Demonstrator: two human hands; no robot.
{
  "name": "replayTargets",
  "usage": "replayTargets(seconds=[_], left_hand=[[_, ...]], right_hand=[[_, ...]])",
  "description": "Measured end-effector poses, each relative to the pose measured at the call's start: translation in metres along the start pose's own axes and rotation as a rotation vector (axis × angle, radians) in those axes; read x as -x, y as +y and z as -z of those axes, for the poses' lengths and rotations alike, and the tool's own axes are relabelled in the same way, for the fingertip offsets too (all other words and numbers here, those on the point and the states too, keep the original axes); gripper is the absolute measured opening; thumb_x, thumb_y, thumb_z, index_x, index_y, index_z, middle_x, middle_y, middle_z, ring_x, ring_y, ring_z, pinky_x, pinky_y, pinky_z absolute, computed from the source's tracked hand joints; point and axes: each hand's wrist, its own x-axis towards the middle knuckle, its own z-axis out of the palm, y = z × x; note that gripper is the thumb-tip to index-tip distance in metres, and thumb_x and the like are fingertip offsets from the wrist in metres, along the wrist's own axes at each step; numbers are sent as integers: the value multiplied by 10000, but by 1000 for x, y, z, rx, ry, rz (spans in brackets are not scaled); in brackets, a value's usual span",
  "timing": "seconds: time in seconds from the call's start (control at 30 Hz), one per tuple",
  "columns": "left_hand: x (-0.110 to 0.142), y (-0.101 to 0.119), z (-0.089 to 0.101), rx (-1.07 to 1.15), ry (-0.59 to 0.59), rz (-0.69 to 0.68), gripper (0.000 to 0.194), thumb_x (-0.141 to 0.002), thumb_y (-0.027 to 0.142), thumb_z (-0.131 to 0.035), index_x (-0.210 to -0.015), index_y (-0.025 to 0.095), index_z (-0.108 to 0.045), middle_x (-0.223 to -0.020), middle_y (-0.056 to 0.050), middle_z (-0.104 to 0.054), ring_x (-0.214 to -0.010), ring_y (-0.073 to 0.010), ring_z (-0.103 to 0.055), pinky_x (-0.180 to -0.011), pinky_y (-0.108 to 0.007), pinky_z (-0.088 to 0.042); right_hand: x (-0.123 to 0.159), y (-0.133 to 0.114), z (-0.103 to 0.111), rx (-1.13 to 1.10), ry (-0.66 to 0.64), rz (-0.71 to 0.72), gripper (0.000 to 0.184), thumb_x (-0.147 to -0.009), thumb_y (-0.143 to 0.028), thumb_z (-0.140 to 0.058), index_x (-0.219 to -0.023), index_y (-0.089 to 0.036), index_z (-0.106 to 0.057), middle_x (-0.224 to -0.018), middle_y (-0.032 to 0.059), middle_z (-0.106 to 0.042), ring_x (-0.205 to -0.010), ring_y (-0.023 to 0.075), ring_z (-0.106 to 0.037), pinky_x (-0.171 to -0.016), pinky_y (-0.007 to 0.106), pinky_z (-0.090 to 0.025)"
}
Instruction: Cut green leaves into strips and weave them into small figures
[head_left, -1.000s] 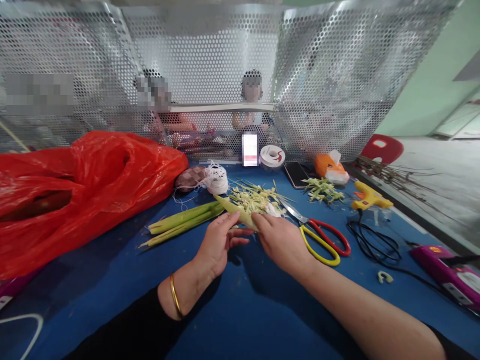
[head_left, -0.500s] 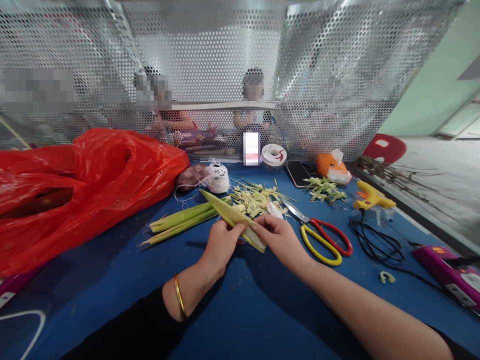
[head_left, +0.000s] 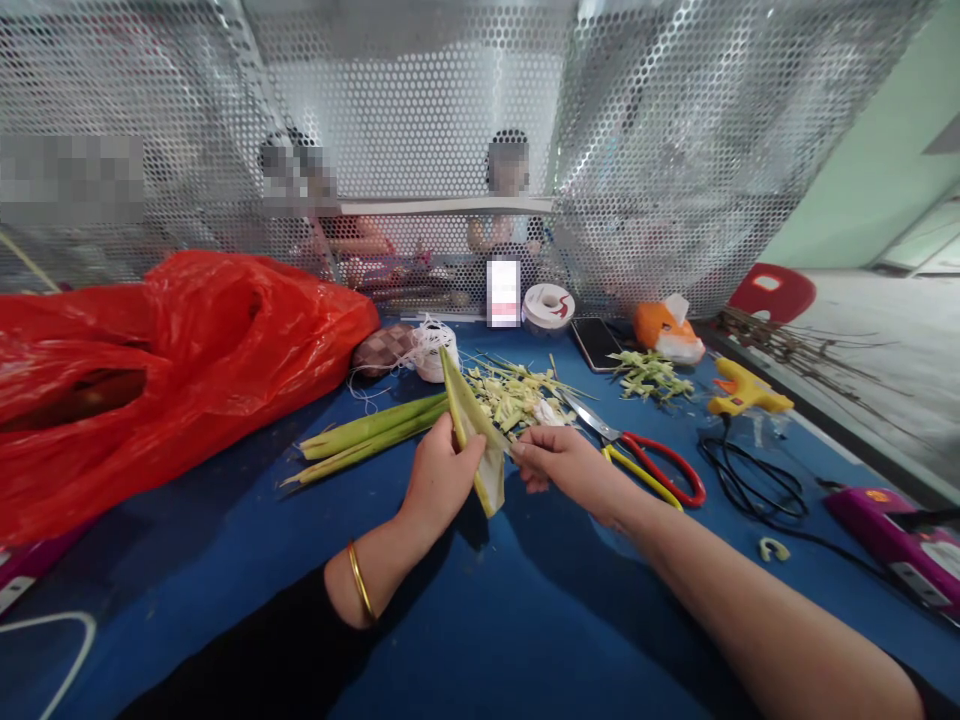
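Observation:
In front of me, my left hand (head_left: 442, 465) is closed on a folded yellow-green leaf (head_left: 491, 470), thumb on its near face. The leaf stands steeply, its narrow tip pointing up and away and its wide, pale end low. At its right edge, my right hand (head_left: 555, 462) pinches a corner between thumb and forefinger. Several green leaf stalks (head_left: 367, 430) lie to the left of my left hand. Beyond the hands is a heap of pale leaf trimmings (head_left: 517, 390). Large scissors (head_left: 660, 460) with one red and one yellow handle lie beside my right hand, which partly covers the yellow one.
A red plastic bag (head_left: 247, 330) fills the left side. At the back are white string (head_left: 435, 360), a ribbon spool (head_left: 548, 306), a phone (head_left: 598, 345) and a tissue pack (head_left: 667, 330). Rightward lie a yellow glue gun (head_left: 746, 388) and a purple power strip (head_left: 892, 540). People sit behind perforated sheeting.
The leaf has turned more upright, its tip swinging right and its inner side opening toward my right hand. My right hand has shifted slightly, covering more of the scissors' yellow handle.

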Motion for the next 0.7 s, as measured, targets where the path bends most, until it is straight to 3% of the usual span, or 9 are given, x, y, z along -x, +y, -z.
replayTargets(seconds=[0.17,0.3,0.4,0.53,0.63,0.7], left_hand=[[0,1,2,-126,-15,-25,123,-764,247,-536,-859,182,-580,-724,0,-619,-658,-163,-570,-590,-248,-404],[0,4,3,-167,-41,-35,171,-735,202,-531,-888,183,-605,-747,3,-637,-662,-158,-569,-591,-240,-383],[0,5,3,-167,-77,-14,165,-725,191,-528,-862,180,-619,-751,-4,-650,-656,-157,-568,-578,-236,-371],[-1,3,3,-140,-71,22,137,-709,198,-550,-818,177,-631,-694,-2,-641,-604,-153,-546,-543,-234,-346],[-1,3,3,-96,-51,47,125,-690,203,-580,-798,177,-635,-668,3,-634,-589,-150,-538,-538,-232,-345],[-1,4,3,-86,-54,39,122,-692,211,-586,-799,176,-631,-684,0,-638,-607,-154,-550,-544,-231,-354]], right_hand=[[3,-9,9,-176,-76,-113,208,-776,-305,-611,-627,-168,-564,-592,10,-622,-487,105,-597,-492,214,-465],[4,-21,27,-409,20,-42,149,-805,-260,-554,-716,-157,-615,-733,38,-683,-599,100,-644,-582,200,-515],[3,-28,41,-566,204,172,117,-818,-240,-530,-773,-173,-615,-883,65,-718,-745,134,-682,-645,215,-530],[0,-31,55,-490,500,472,123,-829,-312,-505,-749,-220,-513,-1034,63,-697,-822,160,-681,-659,247,-520],[-3,-27,60,-302,747,644,173,-819,-360,-532,-722,-222,-492,-917,37,-675,-687,144,-650,-607,251,-482],[-6,-21,61,-9,858,669,191,-832,-348,-524,-693,-218,-514,-734,3,-624,-599,137,-589,-585,254,-441]])
